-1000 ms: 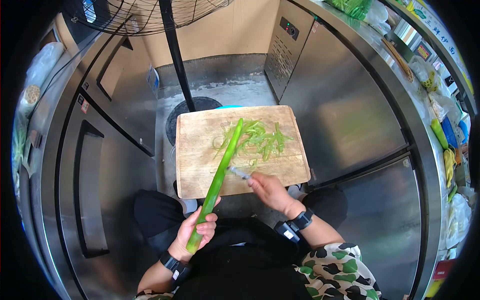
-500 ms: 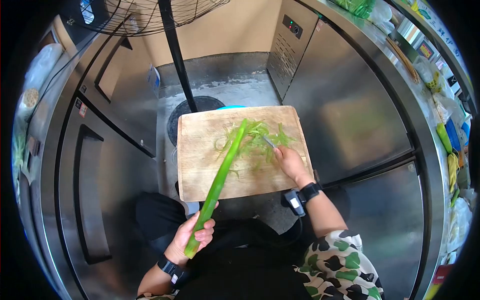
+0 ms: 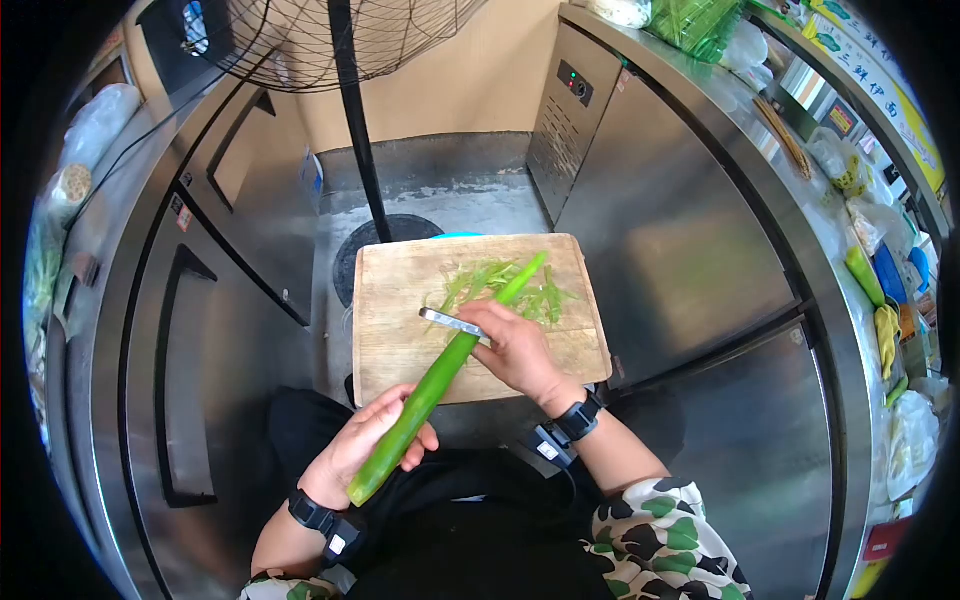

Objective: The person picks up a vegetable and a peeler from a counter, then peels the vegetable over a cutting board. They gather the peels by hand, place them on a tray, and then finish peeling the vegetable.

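A long green stalk (image 3: 428,393) slants from the lower left up over the wooden cutting board (image 3: 390,290). My left hand (image 3: 362,440) is wrapped round its lower end. My right hand (image 3: 518,350) grips a metal peeler (image 3: 452,321), which lies across the middle of the stalk. Thin green peelings (image 3: 485,280) are scattered over the upper part of the board, partly hidden by the stalk and my right hand.
Steel cabinets stand on both sides, with a long door handle (image 3: 165,380) on the left. A wire fan cage (image 3: 350,40) on a black pole is beyond the board. Bagged goods (image 3: 915,440) lie on the right counter (image 3: 735,125).
My right hand has moved left and down from the peelings, bringing the peeler onto the stalk. The stalk's upper tip has swung to the right. My left hand still holds its lower end.
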{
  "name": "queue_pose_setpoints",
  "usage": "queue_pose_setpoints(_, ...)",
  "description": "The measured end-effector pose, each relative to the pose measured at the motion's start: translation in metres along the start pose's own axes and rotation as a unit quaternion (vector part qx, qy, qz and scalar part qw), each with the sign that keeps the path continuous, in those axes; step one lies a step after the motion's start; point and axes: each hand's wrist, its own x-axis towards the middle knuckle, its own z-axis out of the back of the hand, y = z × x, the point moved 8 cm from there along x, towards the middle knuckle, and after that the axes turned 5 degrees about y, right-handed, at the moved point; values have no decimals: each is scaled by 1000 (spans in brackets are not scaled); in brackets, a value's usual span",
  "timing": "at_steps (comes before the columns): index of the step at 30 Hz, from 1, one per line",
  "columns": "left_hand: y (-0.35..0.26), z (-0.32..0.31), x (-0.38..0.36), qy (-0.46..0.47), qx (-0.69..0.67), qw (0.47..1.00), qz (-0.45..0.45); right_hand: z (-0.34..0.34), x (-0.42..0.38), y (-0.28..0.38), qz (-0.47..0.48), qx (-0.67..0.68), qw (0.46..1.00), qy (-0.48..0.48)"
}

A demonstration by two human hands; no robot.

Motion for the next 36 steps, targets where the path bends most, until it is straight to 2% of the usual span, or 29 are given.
queue_pose_setpoints(2, -10, -1, 4, -2, -74, 996, -40, -6, 4, -5, -17, 10, 1000, 7)
queue_pose_setpoints(3, -23, -1, 9, 3, -96, 989, -109, -13, 4, -7, -50, 33, 998, 25)
queue_pose_setpoints(5, -32, 18, 19, -42, 83, 973, -213, -31, -8, -7, -122, 79, 987, 63)
queue_pose_setpoints(7, -19, 25, 36, -43, 186, 961, -198, -56, -20, -4, -141, 171, 973, 69)
queue_pose_setpoints(9, -13, 20, 51, -85, 182, 941, -272, -81, -30, -7, -155, 266, 949, 72)
queue_pose_setpoints(10, -9, 22, 56, -99, 189, 939, -269, -86, -38, -10, -227, 306, 917, 120)
queue_pose_setpoints(15, -13, 24, 71, -156, 200, 923, -291, -71, -53, -25, -274, 378, 878, 105)
queue_pose_setpoints(16, -20, 30, 77, -169, 250, 905, -302, -67, -58, -35, -281, 388, 872, 97)
queue_pose_setpoints(20, -33, 34, 83, -114, 188, 958, -182, -34, -85, -81, -310, 355, 882, 9)
queue_pose_setpoints(21, -32, 30, 81, -110, 125, 977, -137, -24, -88, -86, -301, 349, 888, -16)
queue_pose_setpoints(22, -24, 31, 87, -60, 26, 994, -87, -17, -91, -91, -290, 342, 893, -42)
queue_pose_setpoints(24, -2, 42, 92, 23, -137, 990, 12, -15, -96, -92, -305, 312, 899, -24)
queue_pose_setpoints(26, 33, 52, 92, 87, -266, 954, 104, -17, -102, -90, -316, 256, 914, 6)
queue_pose_setpoints(29, 62, 30, 62, 79, -211, 966, 124, -29, -107, -68, -260, 153, 951, 71)
queue_pose_setpoints(30, 70, 26, 53, 94, -201, 966, 130, -36, -107, -60, -215, 111, 966, 97)
queue_pose_setpoints(31, 78, 23, 46, 111, -244, 953, 141, -42, -109, -53, -187, 95, 972, 107)
queue_pose_setpoints(33, 96, 33, 36, 78, -245, 955, 147, -53, -110, -33, -128, 61, 981, 132)
queue_pose_setpoints(36, 120, 52, 35, 77, -280, 945, 150, -80, -118, -37, -154, -9, 965, 214)
